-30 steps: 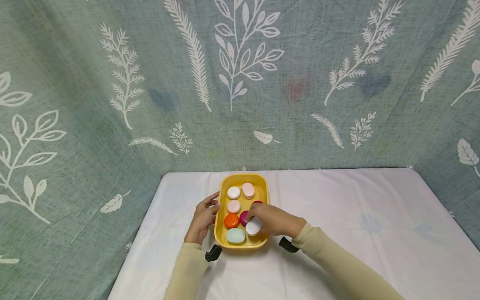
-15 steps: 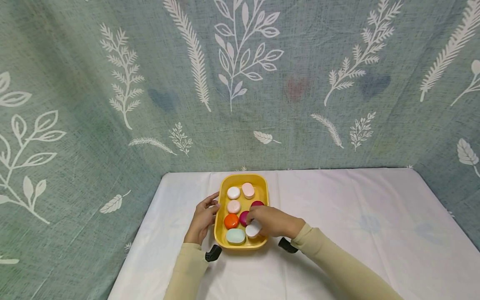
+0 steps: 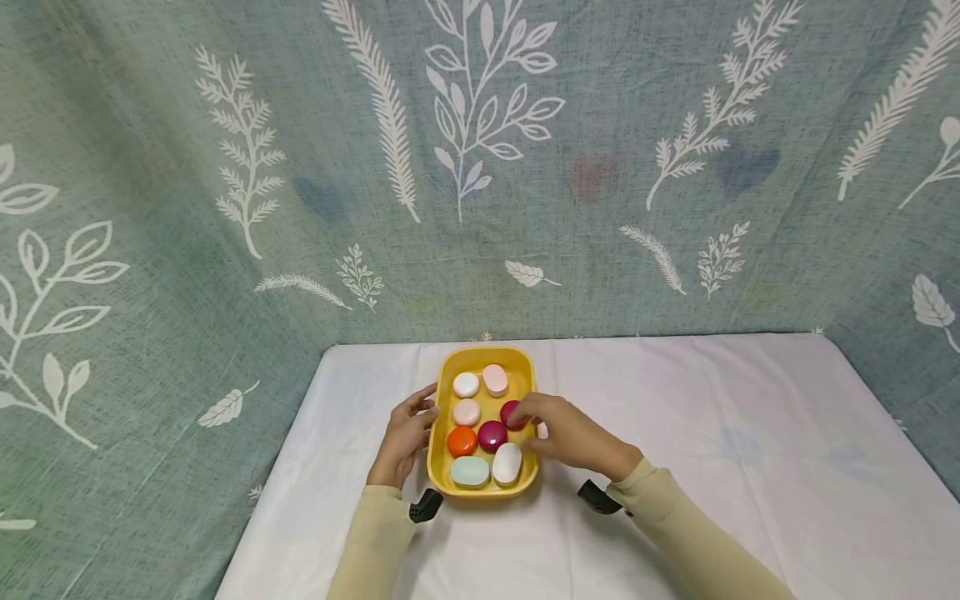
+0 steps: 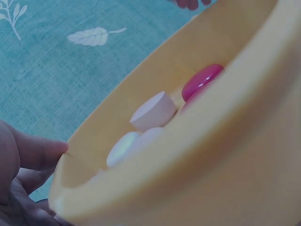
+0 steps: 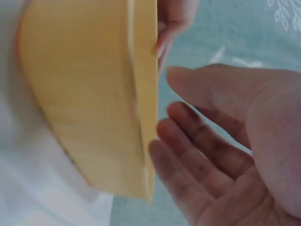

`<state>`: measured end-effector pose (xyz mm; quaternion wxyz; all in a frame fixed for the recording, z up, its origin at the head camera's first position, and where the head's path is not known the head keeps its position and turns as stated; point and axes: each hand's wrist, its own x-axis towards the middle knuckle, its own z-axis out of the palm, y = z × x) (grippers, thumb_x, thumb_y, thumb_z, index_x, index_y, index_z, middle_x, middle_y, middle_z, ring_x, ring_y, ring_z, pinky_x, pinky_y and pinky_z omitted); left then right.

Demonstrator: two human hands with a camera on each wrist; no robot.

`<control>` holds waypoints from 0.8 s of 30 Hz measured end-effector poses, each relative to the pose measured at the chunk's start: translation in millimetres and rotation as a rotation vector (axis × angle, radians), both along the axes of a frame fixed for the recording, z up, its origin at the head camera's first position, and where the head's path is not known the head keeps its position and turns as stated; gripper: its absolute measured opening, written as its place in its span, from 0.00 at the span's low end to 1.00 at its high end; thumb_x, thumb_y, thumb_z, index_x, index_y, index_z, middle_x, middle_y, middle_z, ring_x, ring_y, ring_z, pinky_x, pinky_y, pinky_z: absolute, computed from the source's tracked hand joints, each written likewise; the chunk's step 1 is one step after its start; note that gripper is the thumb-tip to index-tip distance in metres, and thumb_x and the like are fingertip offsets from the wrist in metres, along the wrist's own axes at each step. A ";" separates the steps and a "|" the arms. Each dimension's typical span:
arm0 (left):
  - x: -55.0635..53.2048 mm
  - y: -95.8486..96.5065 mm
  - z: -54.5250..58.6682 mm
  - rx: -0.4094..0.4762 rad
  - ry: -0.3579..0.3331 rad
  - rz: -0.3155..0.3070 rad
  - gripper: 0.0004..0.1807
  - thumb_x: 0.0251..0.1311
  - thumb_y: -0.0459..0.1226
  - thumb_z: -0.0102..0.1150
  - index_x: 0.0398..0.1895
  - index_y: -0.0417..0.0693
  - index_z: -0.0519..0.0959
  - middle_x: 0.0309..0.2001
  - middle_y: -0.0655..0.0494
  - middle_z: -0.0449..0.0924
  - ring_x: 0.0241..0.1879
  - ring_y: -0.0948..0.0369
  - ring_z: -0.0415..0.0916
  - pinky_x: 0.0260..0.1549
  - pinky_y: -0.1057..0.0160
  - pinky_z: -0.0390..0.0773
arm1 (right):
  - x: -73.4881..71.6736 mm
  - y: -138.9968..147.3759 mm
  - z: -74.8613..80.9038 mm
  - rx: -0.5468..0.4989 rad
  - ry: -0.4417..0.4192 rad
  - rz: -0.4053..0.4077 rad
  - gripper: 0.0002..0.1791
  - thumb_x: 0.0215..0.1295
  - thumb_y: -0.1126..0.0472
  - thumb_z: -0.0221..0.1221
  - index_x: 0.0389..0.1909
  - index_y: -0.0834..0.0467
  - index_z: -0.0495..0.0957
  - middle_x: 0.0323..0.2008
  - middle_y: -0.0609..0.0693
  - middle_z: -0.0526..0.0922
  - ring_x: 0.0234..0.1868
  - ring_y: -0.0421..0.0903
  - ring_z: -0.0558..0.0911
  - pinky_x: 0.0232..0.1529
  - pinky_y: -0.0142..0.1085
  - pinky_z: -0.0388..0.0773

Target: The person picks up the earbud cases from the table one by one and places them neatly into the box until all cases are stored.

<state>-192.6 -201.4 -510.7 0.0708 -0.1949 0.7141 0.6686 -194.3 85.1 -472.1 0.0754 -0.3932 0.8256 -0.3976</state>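
Note:
A yellow tray (image 3: 484,493) holds several smooth, rounded, soap-like bars. In the head view its near end has a white oval bar (image 3: 507,464) and a pale green one (image 3: 470,472). Farther up are an orange bar (image 3: 462,442), a magenta bar (image 3: 492,436) and a second magenta bar (image 3: 513,414), partly covered by fingers. A light pink round bar (image 3: 467,412), a white round bar (image 3: 466,385) and a pink oval bar (image 3: 495,380) fill the far half. My left hand (image 3: 405,437) touches the tray's left rim with its fingertips. Over the right rim, my right hand (image 3: 573,433) holds nothing, its fingers apart.
White cloth (image 3: 712,467) covers the table under the tray. A green leaf-patterned curtain (image 3: 480,275) rises behind the table and along its sides. Dark wrist devices (image 3: 426,506) sit under both wrists.
My right hand has let go of the white oval bar, which now lies in the tray's near right corner, and has moved up and right. My left hand has stayed put.

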 end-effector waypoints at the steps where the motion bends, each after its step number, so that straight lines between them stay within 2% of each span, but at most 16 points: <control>1: -0.3 0.2 -0.2 -0.001 -0.004 0.001 0.26 0.77 0.31 0.52 0.76 0.51 0.74 0.55 0.46 0.71 0.38 0.58 0.76 0.34 0.67 0.81 | 0.0 4.2 -1.3 -0.024 0.012 -0.018 0.13 0.62 0.75 0.69 0.47 0.63 0.84 0.46 0.55 0.86 0.49 0.58 0.83 0.54 0.47 0.83; 5: -0.5 0.2 0.5 0.003 -0.002 -0.003 0.26 0.78 0.31 0.52 0.76 0.52 0.73 0.55 0.46 0.71 0.37 0.58 0.76 0.34 0.67 0.81 | 0.4 22.3 -5.6 -0.095 0.043 -0.094 0.15 0.62 0.76 0.69 0.49 0.62 0.85 0.47 0.53 0.86 0.50 0.57 0.84 0.53 0.46 0.85; 11: -0.8 -1.0 -0.4 0.019 0.007 -0.009 0.26 0.78 0.30 0.51 0.77 0.50 0.73 0.55 0.46 0.70 0.37 0.59 0.76 0.33 0.67 0.82 | 2.1 51.8 -9.7 -0.112 0.071 -0.220 0.16 0.62 0.76 0.70 0.48 0.59 0.85 0.46 0.50 0.86 0.49 0.58 0.85 0.51 0.44 0.86; 15: -1.6 -0.8 -2.0 0.018 0.001 -0.009 0.26 0.78 0.30 0.52 0.77 0.51 0.73 0.56 0.46 0.70 0.38 0.59 0.76 0.33 0.67 0.81 | 2.9 70.4 -15.8 -0.118 0.088 -0.288 0.17 0.61 0.77 0.71 0.48 0.58 0.85 0.46 0.52 0.86 0.49 0.58 0.85 0.50 0.43 0.86; 20: -1.4 -1.1 -2.1 0.013 0.002 -0.012 0.26 0.79 0.31 0.52 0.77 0.51 0.73 0.57 0.46 0.70 0.40 0.58 0.77 0.34 0.67 0.82 | 7.4 90.8 -23.1 -0.130 0.107 -0.339 0.17 0.61 0.77 0.70 0.49 0.59 0.85 0.47 0.55 0.86 0.50 0.58 0.85 0.50 0.42 0.86; 24: -0.8 -0.4 -1.1 0.007 -0.005 -0.007 0.26 0.79 0.31 0.52 0.77 0.52 0.73 0.56 0.47 0.70 0.40 0.58 0.77 0.34 0.68 0.81 | 12.0 104.3 -28.0 -0.137 0.151 -0.372 0.17 0.60 0.78 0.71 0.48 0.60 0.84 0.46 0.54 0.86 0.47 0.58 0.85 0.48 0.41 0.86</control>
